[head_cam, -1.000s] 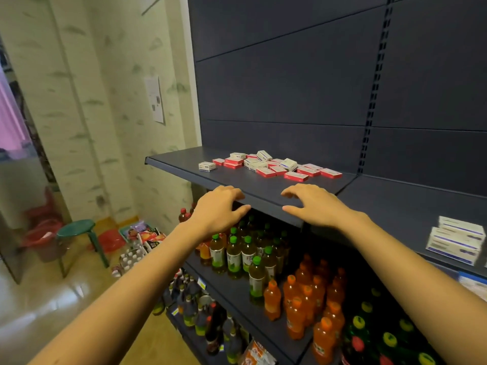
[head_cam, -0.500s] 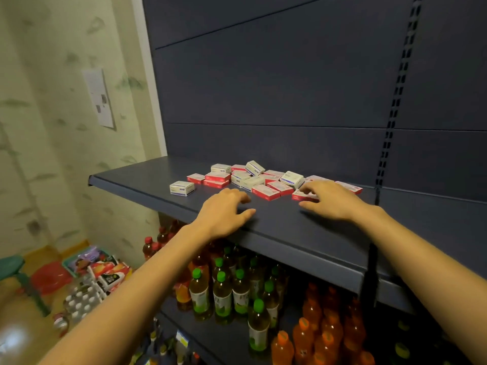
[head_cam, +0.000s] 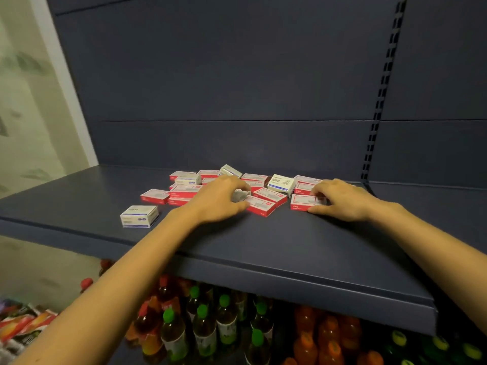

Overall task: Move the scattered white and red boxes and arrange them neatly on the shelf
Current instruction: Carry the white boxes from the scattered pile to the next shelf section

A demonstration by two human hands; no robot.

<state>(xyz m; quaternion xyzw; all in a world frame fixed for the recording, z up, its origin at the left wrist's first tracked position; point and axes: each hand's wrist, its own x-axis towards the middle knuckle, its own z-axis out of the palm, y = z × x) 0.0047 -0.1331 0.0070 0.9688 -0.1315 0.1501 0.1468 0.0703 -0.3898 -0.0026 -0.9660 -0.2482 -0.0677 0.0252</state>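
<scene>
So, job barely begun. Boxes (head_cam: 263,193) lie in messy pile at back of shelf (head_cam: 290,248), red ones and white ones mixed, some tilted, some on top of others. One white box (head_cam: 139,216) sits alone, left of pile, near front edge. Left hand (head_cam: 218,201) on pile, fingers curled round small box, thumb touching red box. Right hand (head_cam: 342,200) pinches red box (head_cam: 303,202), thumb in front, fingers on top. No neat row yet. All sorting and lining up left to do.
</scene>
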